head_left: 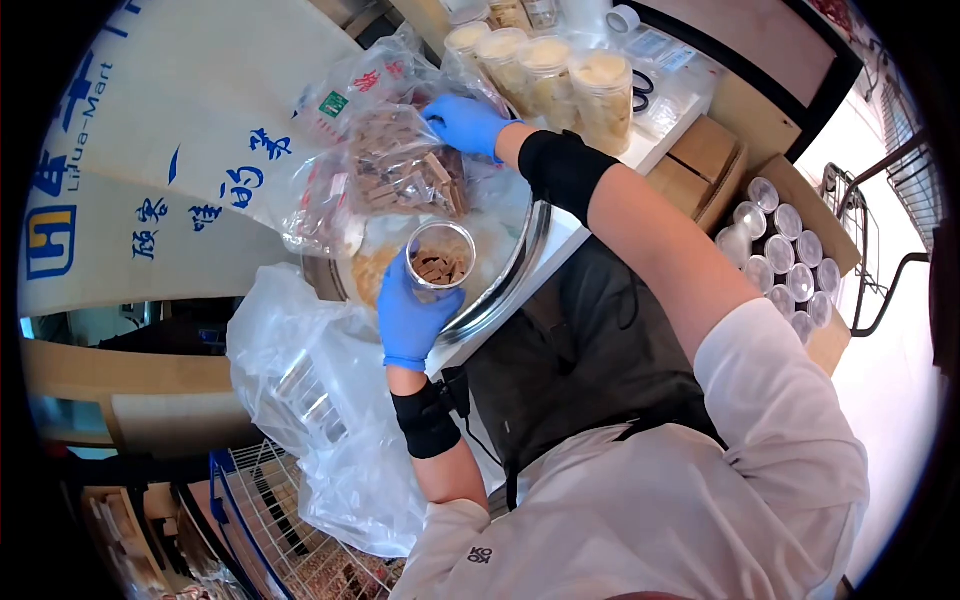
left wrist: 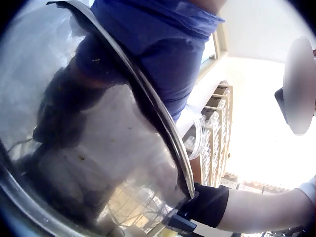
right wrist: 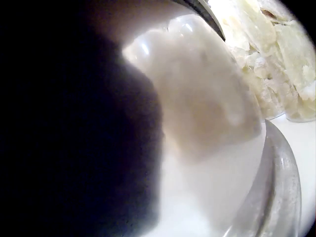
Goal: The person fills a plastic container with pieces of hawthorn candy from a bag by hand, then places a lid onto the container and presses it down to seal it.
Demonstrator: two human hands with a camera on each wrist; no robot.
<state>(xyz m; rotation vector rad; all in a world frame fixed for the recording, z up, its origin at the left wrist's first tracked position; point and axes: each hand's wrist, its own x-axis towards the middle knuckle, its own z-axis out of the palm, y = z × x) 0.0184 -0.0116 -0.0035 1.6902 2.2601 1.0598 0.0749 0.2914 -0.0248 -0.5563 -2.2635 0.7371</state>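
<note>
My left hand point(head_left: 413, 312), in a blue glove, grips a clear plastic jar point(head_left: 441, 252) by its side. Short flat brown strips lie inside the jar, its mouth facing up. In the left wrist view the side of the clear jar point(left wrist: 196, 136) shows past the metal basin's rim point(left wrist: 148, 96). My right hand point(head_left: 467, 126), gloved the same, holds the upper edge of a clear plastic bag point(head_left: 345, 120) with its fingers curled. Many brown strips point(head_left: 410, 165) fill this bag, which rests in the metal basin point(head_left: 520, 270). A dark blur hides the right hand's fingers in the right wrist view.
Several filled jars with pale contents point(head_left: 600, 90) stand behind the basin, beside black-handled scissors point(head_left: 642, 90) and a tape roll point(head_left: 622, 18). A carton of clear jars point(head_left: 780, 250) sits at the right. A large plastic bag point(head_left: 320, 430) hangs at the left, above a wire cart point(head_left: 270, 510).
</note>
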